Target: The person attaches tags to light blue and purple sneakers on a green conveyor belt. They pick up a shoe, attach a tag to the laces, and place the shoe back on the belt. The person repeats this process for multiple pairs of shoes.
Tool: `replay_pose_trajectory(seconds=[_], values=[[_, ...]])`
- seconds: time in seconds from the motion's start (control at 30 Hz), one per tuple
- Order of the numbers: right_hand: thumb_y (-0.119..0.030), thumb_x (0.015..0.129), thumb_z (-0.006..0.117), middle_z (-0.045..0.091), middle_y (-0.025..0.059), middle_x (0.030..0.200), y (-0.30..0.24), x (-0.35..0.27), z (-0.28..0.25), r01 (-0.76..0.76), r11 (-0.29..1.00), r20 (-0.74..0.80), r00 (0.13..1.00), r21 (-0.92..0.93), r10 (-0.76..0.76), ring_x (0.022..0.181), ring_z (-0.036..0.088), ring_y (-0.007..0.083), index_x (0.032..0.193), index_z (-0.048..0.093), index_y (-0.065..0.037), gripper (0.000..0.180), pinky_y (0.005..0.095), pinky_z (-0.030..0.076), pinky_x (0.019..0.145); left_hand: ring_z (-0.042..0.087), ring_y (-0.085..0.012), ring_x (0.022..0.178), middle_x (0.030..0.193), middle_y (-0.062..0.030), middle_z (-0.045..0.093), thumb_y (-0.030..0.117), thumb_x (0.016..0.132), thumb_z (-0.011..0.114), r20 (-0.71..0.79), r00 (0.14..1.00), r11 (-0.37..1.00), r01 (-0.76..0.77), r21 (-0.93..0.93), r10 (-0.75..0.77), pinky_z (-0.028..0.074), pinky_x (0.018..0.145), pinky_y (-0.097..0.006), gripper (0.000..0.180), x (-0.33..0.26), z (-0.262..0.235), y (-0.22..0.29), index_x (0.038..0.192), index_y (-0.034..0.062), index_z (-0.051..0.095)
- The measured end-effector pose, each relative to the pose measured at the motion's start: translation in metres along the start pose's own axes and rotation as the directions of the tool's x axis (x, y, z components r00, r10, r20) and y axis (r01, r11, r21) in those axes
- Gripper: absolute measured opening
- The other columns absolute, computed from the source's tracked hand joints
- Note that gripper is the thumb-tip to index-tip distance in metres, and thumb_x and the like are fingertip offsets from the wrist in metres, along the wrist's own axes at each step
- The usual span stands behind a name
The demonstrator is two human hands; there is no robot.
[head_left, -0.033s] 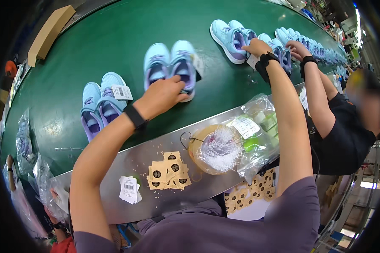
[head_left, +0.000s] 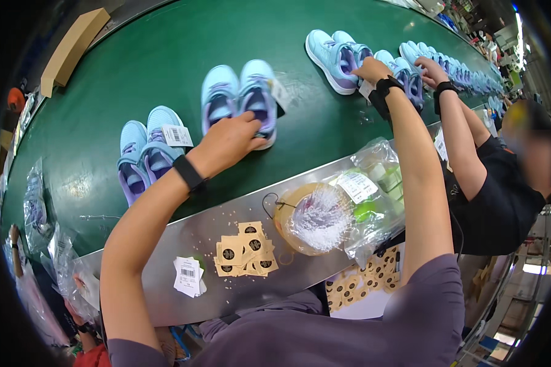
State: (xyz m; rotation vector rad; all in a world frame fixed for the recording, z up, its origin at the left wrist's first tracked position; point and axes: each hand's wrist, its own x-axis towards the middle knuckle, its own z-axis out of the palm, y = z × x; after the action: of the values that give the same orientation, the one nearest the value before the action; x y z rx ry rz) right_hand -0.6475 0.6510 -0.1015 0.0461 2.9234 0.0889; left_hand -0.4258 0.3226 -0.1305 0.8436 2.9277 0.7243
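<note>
Left hand [head_left: 229, 142], fingers spread flat, rests on middle shoe pair [head_left: 242, 98]; toes point away. Right hand [head_left: 371, 68] touches farther pair [head_left: 337, 52], grip unclear.

1. There is a single view, from a camera worn on the person's head, the left one of a side-by-side pair.
2. It looks steeply down and forward over the person's own chest and arms onto a green conveyor belt [head_left: 165, 73] and the metal ledge [head_left: 226, 235] along its near edge.
3. Both forearms rise from the lower edge, so the ledge lies very near and the belt just beyond it.
4. The wide fisheye lens bends the belt's edges into arcs and leaves a dark rim round the picture.
5. At the right edge it catches a co-worker [head_left: 502, 196] close beside the wearer.
6. No second view is given, so nothing is shared.
</note>
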Motion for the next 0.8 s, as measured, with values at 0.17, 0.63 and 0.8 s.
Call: replay_pose_trajectory(seconds=[0.17,0.63,0.8], values=[[-0.031,0.07,0.066,0.067,0.0192,0.098,-0.012,0.01,0.004,0.08,0.995,0.004,0.997,0.059,-0.08,0.091,0.066,0.0326,0.095,0.068,-0.001,0.039,0.0389,0.051,0.08,0.057,-0.037,0.075,0.089,-0.0167,0.054,0.025,0.084,0.062,-0.009,0.993,0.993,0.115,0.031,-0.115,0.046,0.066,-0.045,0.026,-0.04,-0.026,-0.018,0.087,-0.0009,0.057],[-0.051,0.085,0.051,0.06,0.0111,0.073,-0.08,-0.126,0.008,0.486,0.682,0.252,0.681,0.547,-0.687,0.066,0.056,0.0204,0.095,0.065,-0.002,0.052,0.0345,0.044,0.059,0.057,-0.0295,0.064,0.075,-0.0131,0.062,0.03,0.083,0.062,-0.15,0.976,0.961,0.113,-0.254,-0.155,0.045,0.059,-0.038,0.031,0.047,-0.045,0.024,0.077,0.0002,0.064],[-0.039,0.091,0.043,0.057,0.0052,0.083,-0.076,-0.14,-0.062,0.192,0.723,0.321,0.8,0.663,-0.507,0.063,0.045,0.0166,0.114,0.06,-0.005,0.044,0.0314,0.039,0.057,0.059,-0.0201,0.071,0.08,-0.0125,0.063,0.016,0.085,0.059,-0.379,0.925,0.945,-0.11,-0.309,-0.016,0.047,0.064,-0.033,0.021,0.111,-0.003,-0.022,0.092,-0.0023,0.064]])
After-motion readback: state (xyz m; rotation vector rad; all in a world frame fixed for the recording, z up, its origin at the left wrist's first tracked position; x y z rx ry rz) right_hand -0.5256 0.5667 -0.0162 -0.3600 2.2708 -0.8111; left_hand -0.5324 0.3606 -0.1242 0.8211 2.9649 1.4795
